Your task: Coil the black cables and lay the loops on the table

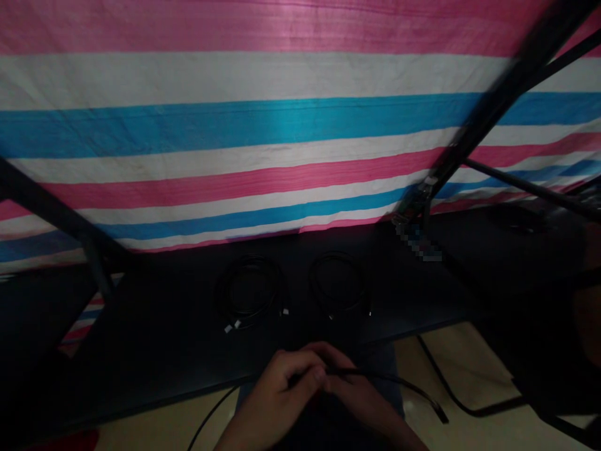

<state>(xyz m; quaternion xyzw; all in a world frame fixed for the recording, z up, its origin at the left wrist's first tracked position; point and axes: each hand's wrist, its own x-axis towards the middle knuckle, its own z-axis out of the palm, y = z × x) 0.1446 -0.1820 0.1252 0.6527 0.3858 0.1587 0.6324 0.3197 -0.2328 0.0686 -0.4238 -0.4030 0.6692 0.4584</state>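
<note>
Both my hands meet at the bottom middle of the head view, near the front edge of a dark table (pixel 178 351). My left hand (pixel 282 388) is closed round a black cable (pixel 389 377). Beside it, my right hand (pixel 352 388) also closes on this cable, its fingers partly hidden behind the left. One cable end with a dark plug sticks out to the right, and a thin length hangs down at the left. Beyond my hands lie a larger coiled black cable (pixel 251 288) with pale plugs and a smaller coil (pixel 338 282).
A striped pink, white and blue sheet (pixel 282 125) hangs behind the table. Dark metal frames stand at left (pixel 51 207) and right (pixel 493 119). Small items (pixel 413 207) sit by the right frame. Another coil (pixel 521 216) lies farther right, near a person's dim arm (pixel 589 307).
</note>
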